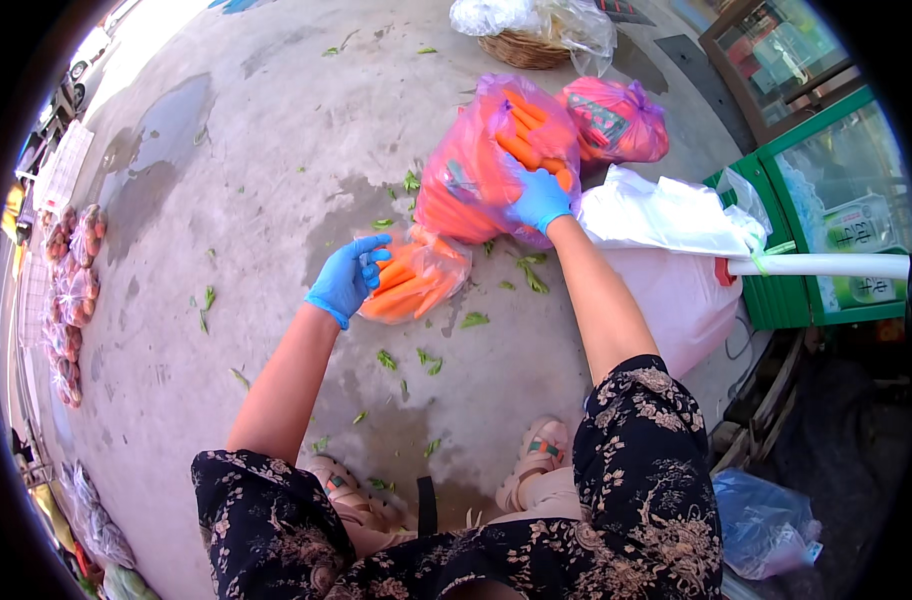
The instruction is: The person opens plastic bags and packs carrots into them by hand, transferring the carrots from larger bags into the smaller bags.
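Both hands wear blue gloves. My left hand [348, 276] is at the left edge of a small clear plastic bag of carrots [418, 283] on the ground, its fingers partly curled; whether it grips the bag is unclear. My right hand [537, 196] rests at the opening of a large pink plastic bag of carrots [459, 180], beside the bare carrots showing there; its fingertips are partly hidden, so a hold cannot be made out. A second tied pink bag [621, 124] stands behind, to the right.
A wicker basket [523, 49] with clear plastic lies at the top. White sacking [658, 214], a white pole [823, 265] and a green-framed cabinet [782, 195] are on the right. Bagged produce [78, 296] lines the far left. Green leaves [531, 274] litter the concrete; a blue bag [763, 521] lies lower right.
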Demonstrator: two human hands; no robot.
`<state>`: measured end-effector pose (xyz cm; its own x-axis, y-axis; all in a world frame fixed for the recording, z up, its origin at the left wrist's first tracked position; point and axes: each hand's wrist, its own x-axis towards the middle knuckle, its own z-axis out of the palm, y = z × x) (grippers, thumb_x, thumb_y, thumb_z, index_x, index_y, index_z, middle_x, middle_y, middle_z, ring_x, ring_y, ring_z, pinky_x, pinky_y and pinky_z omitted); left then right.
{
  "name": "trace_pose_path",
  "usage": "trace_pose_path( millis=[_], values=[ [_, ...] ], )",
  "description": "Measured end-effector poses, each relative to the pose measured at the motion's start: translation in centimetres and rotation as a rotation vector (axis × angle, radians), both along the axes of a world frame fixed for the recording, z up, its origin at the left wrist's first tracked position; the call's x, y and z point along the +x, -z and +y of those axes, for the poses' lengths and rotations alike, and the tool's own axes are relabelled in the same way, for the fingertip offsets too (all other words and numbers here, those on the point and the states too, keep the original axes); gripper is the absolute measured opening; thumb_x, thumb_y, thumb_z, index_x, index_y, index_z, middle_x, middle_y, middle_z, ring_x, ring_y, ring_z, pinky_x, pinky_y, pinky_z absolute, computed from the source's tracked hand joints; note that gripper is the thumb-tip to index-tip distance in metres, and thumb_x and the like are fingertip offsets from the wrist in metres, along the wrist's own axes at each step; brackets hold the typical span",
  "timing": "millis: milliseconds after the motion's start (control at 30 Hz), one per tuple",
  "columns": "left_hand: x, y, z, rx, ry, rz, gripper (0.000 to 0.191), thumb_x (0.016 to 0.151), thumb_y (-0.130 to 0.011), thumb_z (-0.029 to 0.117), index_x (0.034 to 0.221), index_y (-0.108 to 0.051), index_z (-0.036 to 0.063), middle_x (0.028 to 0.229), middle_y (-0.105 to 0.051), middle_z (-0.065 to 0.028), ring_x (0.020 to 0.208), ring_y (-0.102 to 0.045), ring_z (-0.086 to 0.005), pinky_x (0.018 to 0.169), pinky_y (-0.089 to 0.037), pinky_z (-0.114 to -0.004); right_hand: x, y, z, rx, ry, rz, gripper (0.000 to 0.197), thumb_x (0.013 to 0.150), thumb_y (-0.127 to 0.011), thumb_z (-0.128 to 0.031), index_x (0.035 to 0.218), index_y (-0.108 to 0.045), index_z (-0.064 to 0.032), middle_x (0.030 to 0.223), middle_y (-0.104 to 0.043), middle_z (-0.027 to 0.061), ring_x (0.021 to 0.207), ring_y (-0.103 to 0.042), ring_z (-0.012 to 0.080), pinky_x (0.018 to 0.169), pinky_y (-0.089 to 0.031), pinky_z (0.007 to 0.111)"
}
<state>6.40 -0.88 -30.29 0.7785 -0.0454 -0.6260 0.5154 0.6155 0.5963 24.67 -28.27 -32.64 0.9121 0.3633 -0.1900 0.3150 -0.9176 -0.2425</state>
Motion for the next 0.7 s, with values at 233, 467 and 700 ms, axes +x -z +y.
trace_pose_path(
  millis=[233, 467, 700],
  values=[
    [-0.7, 1.1, 1.8, -0.013, 0.026, -0.005, 0.023, 0.087, -0.044, 0.014, 0.104, -0.057, 0.0053, 0.071, -0.058, 0.0026, 0.051, -0.044, -0.0053, 0.046, -0.035, -0.019, -0.2, 0.1, -0.9, 0.093, 0.073, -0.086, 0.088, 0.06, -0.07, -0.042, 0.136, -0.024, -0.0356, 0.113, -0.049, 0.0201, 0.108, -0.048, 0.039, 0.086, -0.043, 0.047],
    [-0.7, -0.7, 1.3, 0.009, -0.016, -0.026, 0.018, 0.084, -0.05, 0.012, 0.098, -0.059, 0.0044, 0.067, -0.058, 0.0004, 0.048, -0.041, -0.006, 0.042, -0.033, -0.019, -1.0, 0.1, 0.0, 0.083, 0.059, 0.001, 0.086, 0.062, -0.067, -0.039, 0.136, -0.024, -0.0331, 0.107, -0.055, 0.0215, 0.102, -0.052, 0.0382, 0.084, -0.043, 0.047],
    [-2.4, -2.3, 4.6, 0.042, 0.007, -0.003, 0.024, 0.084, -0.048, 0.012, 0.102, -0.061, 0.0037, 0.058, -0.041, 0.0071, 0.045, -0.028, -0.0036, 0.041, -0.024, -0.019, -2.2, -3.0, -3.3, 1.044, 0.111, -0.25, 0.085, 0.059, -0.067, -0.001, 0.135, -0.031, -0.0121, 0.117, -0.05, 0.0163, 0.104, -0.052, 0.0243, 0.087, -0.042, 0.032]
  ],
)
